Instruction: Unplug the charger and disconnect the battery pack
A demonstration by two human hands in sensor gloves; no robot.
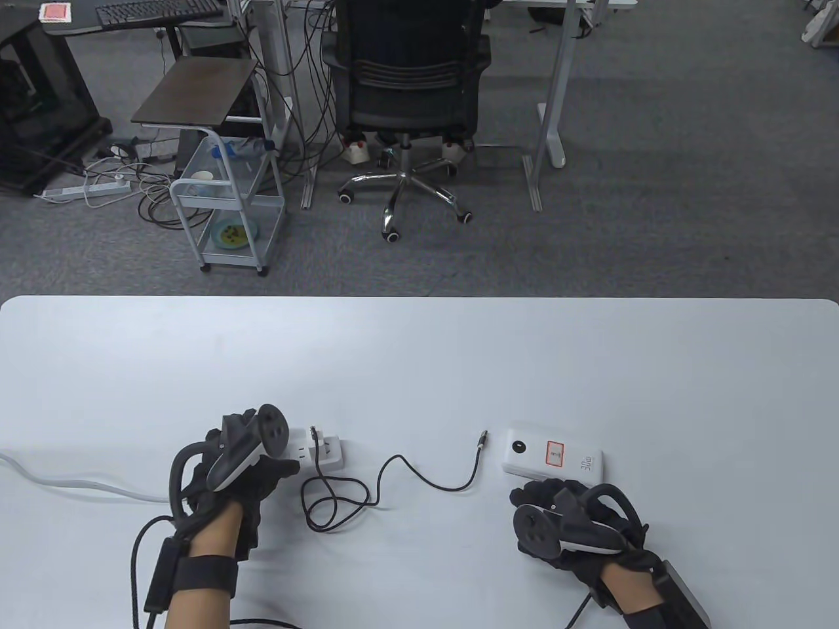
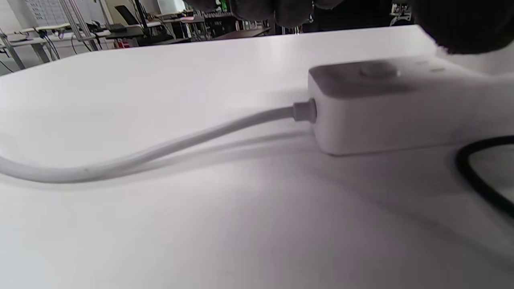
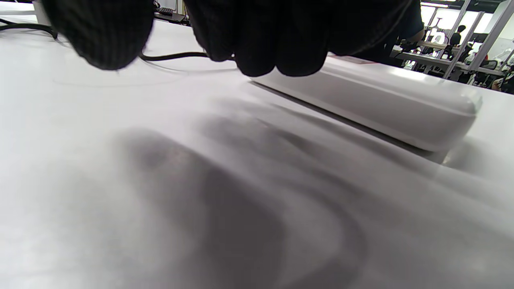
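Observation:
A white power strip (image 1: 321, 451) lies on the table with its white cord (image 2: 160, 150) running off to the left. My left hand (image 1: 246, 458) lies over its left part, and the thumb (image 2: 461, 28) touches its top; a grip does not show. A black charging cable (image 1: 367, 488) loops between the strip and the white battery pack (image 1: 554, 455). One cable end (image 1: 314, 432) lies across the strip. The other plug (image 1: 483, 438) lies free, a little left of the pack. My right hand (image 1: 557, 517) is just in front of the pack, fingers (image 3: 277, 44) curled, holding nothing.
The white table (image 1: 419, 367) ends at its far edge, with grey carpet, an office chair (image 1: 409, 98) and a small cart (image 1: 223, 203) beyond. The battery pack also shows in the right wrist view (image 3: 385, 108), close ahead of the fingers.

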